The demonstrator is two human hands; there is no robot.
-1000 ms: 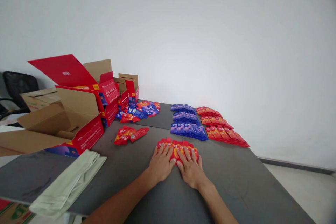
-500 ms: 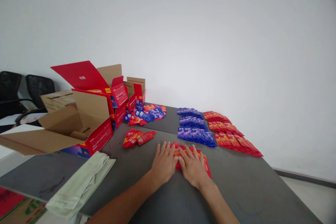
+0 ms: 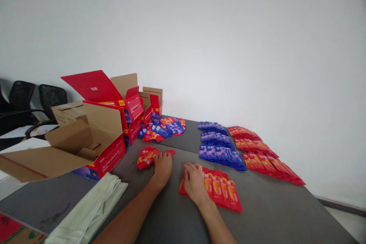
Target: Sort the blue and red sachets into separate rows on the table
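Head view: my right hand (image 3: 195,183) lies flat, fingers spread, on the left end of a fanned row of red sachets (image 3: 221,191); my left hand (image 3: 162,163), fingers loosely open, touches a small red sachet pile (image 3: 147,157) just ahead of it. Both rest on a dark grey table (image 3: 274,213), with blue sachet rows (image 3: 219,148) beyond the right hand, open red cartons (image 3: 100,137) and a pale folded cloth (image 3: 91,209) left of the left hand, and a bare white wall (image 3: 228,45) behind.

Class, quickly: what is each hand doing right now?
Left hand: fingers down on the small pile of red packets; grip cannot be told.
Right hand: open, flat on the row of red packets.
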